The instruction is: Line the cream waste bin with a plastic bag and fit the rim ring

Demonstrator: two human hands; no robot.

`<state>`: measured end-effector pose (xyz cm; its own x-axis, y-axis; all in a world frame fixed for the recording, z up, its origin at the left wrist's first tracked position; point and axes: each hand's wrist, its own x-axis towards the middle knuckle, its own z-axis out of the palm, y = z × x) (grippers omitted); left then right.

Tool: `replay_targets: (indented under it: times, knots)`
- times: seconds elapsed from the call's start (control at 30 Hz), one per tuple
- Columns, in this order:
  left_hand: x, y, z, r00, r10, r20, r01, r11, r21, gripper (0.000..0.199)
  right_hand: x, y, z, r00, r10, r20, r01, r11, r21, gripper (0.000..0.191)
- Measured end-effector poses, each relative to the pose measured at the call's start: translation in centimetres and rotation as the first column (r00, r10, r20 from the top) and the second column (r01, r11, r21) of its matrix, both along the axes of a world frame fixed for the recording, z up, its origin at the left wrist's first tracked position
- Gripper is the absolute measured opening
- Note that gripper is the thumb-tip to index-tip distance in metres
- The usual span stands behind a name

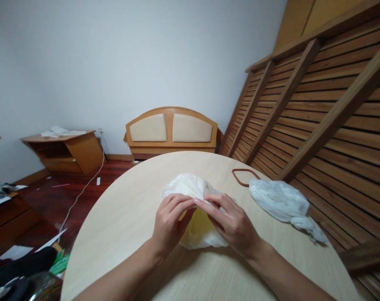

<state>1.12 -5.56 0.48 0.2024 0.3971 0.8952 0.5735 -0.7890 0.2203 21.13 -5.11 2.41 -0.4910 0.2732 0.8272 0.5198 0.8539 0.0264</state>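
A white plastic bag (187,182) sits on the round table in front of me, with something yellow showing through its near side. My left hand (172,215) pinches the bag's upper edge from the left. From the right, my right hand (230,221) pinches the same edge, and the fingertips of both hands meet near its middle. What the yellow thing inside is, I cannot tell.
To the right on the pale round table (121,221) lie a knotted, filled white plastic bag (279,200) and a brown rounded frame (234,177). A slatted wooden panel (302,113) leans along the right side. Beyond stand a headboard (169,125) and a low cabinet (83,152).
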Motion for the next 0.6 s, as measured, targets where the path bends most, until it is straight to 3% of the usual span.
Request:
replay_targets:
  times: [0.3,0.6]
  knots:
    - [-0.6,0.3,-0.4,0.999,0.053,0.012,-0.053,0.999,-0.008,0.033,0.9,1.7,-0.3,0.976,-0.115,-0.184,0.096,0.99,-0.107,0.027]
    - [-1.1,1.1,-1.2,0.992,0.061,0.109,-0.036,0.977,-0.212,0.041,1.9,2.9,-0.3,0.92,-0.216,-0.326,0.134,0.957,-0.256,0.021]
